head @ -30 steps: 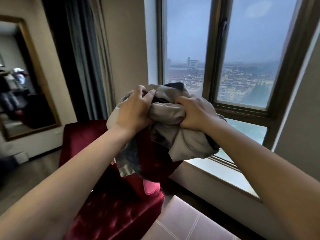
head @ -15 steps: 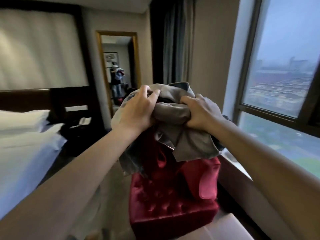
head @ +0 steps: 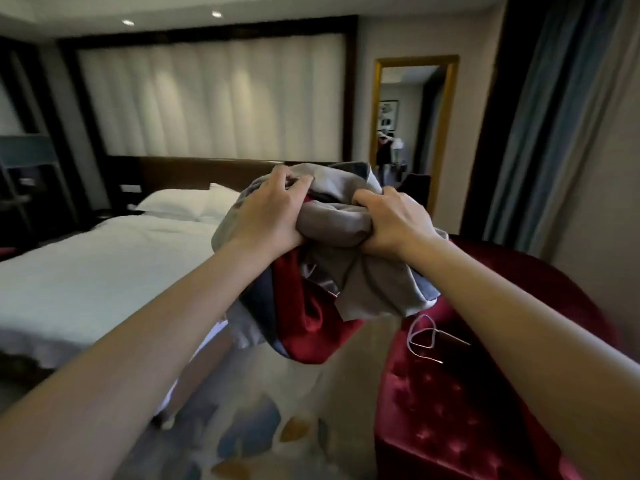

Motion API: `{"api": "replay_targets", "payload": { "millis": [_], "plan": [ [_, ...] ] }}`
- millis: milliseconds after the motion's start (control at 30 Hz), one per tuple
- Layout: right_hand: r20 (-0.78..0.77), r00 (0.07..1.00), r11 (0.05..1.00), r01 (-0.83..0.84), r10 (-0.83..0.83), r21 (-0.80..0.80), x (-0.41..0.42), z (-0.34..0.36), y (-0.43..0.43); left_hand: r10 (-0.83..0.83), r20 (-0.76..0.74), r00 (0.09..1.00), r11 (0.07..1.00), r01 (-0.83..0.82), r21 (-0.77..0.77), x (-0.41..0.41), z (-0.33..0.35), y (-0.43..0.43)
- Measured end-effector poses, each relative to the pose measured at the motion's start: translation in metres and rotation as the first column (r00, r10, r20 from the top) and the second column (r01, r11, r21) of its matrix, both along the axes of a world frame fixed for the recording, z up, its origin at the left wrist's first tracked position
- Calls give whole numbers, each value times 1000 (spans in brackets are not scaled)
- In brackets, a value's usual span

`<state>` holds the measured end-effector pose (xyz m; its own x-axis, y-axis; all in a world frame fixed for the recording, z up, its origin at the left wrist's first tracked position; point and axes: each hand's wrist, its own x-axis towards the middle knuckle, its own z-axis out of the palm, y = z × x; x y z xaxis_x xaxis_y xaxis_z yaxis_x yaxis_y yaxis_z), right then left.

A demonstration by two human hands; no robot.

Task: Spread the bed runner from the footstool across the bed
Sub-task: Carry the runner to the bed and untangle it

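Person: two arms in view.
Left hand point(head: 266, 216): bare, slender fingers, knuckle ridges visible on the back.
Right hand point(head: 391, 220): bare, same build, tendons faintly raised.
Left forearm point(head: 156, 323): bare skin from wrist to the near left edge.
Right forearm point(head: 519, 306): bare skin from wrist to the near right edge, blurred there.

Pale padded wall panel point(head: 207, 98), gold-framed mirror point(head: 408, 126) to its right. Red tufted armchair point(head: 450, 410) stands on patterned carpet point(head: 277, 427).
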<state>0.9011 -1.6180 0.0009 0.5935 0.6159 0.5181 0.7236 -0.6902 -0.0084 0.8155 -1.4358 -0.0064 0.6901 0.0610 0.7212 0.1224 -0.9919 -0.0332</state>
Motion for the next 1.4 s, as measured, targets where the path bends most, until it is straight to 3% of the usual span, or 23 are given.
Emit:
{"api": "replay_targets", "payload": {
  "millis": [733,1400],
  "plan": [
    [7,879,879,-477,477,13,-88,0,401,434,10,901,901,-435,10,-172,5,331],
    [82,664,666,-746,743,6,-79,4,665,689,80,720,723,-691,-1,-186,-4,548]
  ]
}}
